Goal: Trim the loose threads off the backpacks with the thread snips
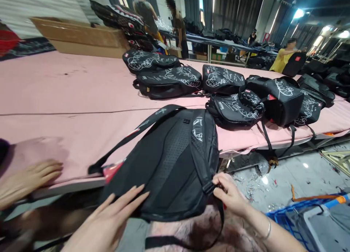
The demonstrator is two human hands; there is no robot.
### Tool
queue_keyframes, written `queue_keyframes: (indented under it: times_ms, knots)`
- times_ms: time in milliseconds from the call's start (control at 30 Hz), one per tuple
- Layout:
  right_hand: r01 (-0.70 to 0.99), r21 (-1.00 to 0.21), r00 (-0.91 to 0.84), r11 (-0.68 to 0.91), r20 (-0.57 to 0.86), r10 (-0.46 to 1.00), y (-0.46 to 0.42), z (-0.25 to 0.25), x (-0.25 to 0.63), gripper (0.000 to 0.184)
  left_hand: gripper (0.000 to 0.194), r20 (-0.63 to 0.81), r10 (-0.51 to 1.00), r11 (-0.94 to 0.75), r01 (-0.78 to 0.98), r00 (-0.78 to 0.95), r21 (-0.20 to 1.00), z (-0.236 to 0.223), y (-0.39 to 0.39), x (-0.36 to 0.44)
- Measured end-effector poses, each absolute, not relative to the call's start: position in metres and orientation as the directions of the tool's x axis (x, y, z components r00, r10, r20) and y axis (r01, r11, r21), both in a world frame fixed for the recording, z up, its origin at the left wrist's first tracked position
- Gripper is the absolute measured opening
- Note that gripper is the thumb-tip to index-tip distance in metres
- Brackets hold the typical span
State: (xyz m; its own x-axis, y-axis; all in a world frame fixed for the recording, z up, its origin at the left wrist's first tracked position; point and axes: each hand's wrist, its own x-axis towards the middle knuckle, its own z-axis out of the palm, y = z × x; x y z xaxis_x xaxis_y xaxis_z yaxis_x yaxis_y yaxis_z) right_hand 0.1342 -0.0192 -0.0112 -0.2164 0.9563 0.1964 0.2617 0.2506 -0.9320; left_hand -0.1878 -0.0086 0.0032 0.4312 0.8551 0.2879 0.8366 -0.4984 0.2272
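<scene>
A black backpack (166,164) lies before me with its padded back panel facing up, its near end over the table's front edge. White scribbled marks run along its shoulder straps. My left hand (117,215) rests on the panel's lower left, fingers stretched out and open. At the lower right corner, my right hand (231,193) is closed on the webbing strap, right beside the plastic strap buckle (208,187). A loose end of webbing (222,217) hangs down below that hand. Part of a red and pink item (112,171) shows at the bag's left side.
Several black backpacks with white drawings, such as one backpack (169,80), lie along the pink tabletop (41,91). Another person's hand (35,181) rests at the left edge. A cardboard box (82,35) stands at the back. A blue crate (284,219) is on the right; people work beyond.
</scene>
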Motion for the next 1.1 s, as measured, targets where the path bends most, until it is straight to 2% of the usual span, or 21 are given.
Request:
queue_keyframes:
  times_ms: [167, 300, 433, 567, 700, 800, 867, 967, 1100]
  knots:
    - [0.22, -0.953, -0.225, 0.21, 0.16, 0.961, -0.048, -0.022, 0.115, 0.012, 0.026, 0.36, 0.865, -0.501, 0.62, 0.348, 0.604, 0.01, -0.024, -0.128]
    - [0.242, -0.938, -0.205, 0.248, 0.2, 0.958, -0.049, -0.028, 0.113, 0.017, 0.018, 0.358, 0.912, -0.41, 0.502, 0.201, 0.762, 0.007, -0.019, -0.07]
    - [0.282, -0.905, -0.232, 0.32, 0.259, 0.938, -0.047, -0.03, 0.112, 0.019, 0.017, 0.293, 0.941, -0.339, 0.473, 0.171, 0.813, 0.004, -0.01, -0.054]
    - [0.305, -0.896, -0.276, 0.323, 0.241, 0.93, -0.045, -0.023, 0.109, 0.014, 0.017, 0.287, 0.949, -0.314, 0.485, 0.132, 0.816, 0.006, -0.012, -0.053]
    - [0.324, -0.893, -0.3, 0.312, 0.216, 0.929, -0.039, -0.003, 0.116, 0.009, 0.018, 0.329, 0.938, -0.249, 0.451, -0.107, 0.857, 0.001, -0.019, -0.052]
    - [0.462, -0.842, -0.265, 0.279, 0.169, 0.949, -0.034, 0.012, 0.128, 0.009, 0.017, 0.249, 0.928, -0.135, 0.371, -0.277, 0.919, -0.003, -0.023, -0.054]
    - [0.55, -0.786, -0.259, 0.283, 0.162, 0.952, -0.029, 0.02, 0.135, 0.009, 0.018, 0.171, 0.93, -0.067, 0.308, -0.325, 0.949, -0.004, -0.024, -0.054]
    - [0.598, -0.711, -0.321, 0.37, 0.21, 0.923, -0.019, 0.026, 0.14, 0.013, 0.021, 0.103, 0.934, -0.023, 0.23, -0.343, 0.973, -0.004, -0.025, -0.052]
    - [0.581, -0.634, -0.44, 0.511, 0.283, 0.852, 0.0, 0.034, 0.137, 0.01, 0.021, 0.095, 0.934, -0.02, 0.216, -0.345, 0.976, -0.003, -0.026, -0.05]
